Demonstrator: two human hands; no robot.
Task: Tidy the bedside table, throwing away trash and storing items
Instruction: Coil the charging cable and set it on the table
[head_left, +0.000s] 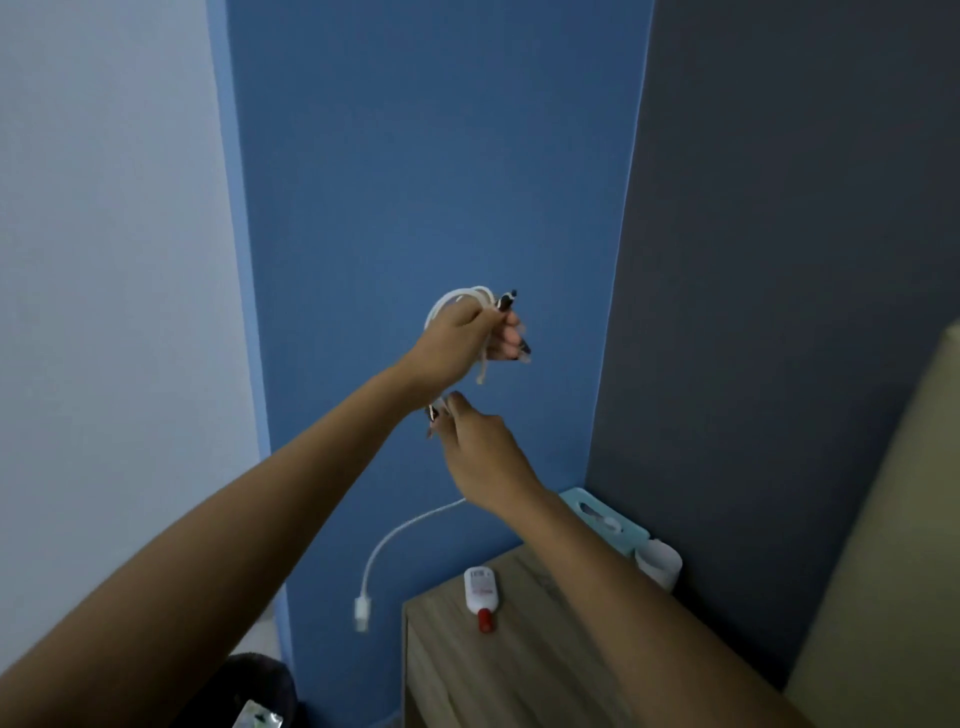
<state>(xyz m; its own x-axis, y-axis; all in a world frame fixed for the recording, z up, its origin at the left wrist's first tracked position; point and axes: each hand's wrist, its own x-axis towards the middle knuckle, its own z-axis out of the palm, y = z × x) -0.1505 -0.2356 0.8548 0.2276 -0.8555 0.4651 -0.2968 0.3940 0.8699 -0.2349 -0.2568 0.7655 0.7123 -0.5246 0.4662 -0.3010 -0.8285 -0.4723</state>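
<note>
A white charging cable (400, 535) is held up in front of the blue wall. My left hand (470, 335) grips several coiled loops of it at chest height. Just below, my right hand (480, 449) pinches the same cable between thumb and fingers. The loose end hangs down from under my right wrist and ends in a white plug (362, 613), dangling left of the wooden bedside table (519, 670). A small white bottle with a red cap (481, 596) lies on the table's back left corner.
A light-blue tissue box (605, 519) and a white cup-like container (657, 564) sit at the table's back edge against the dark wall. A beige headboard (883, 571) stands at right. A dark bin with a wrapper inside (257, 696) sits on the floor at left.
</note>
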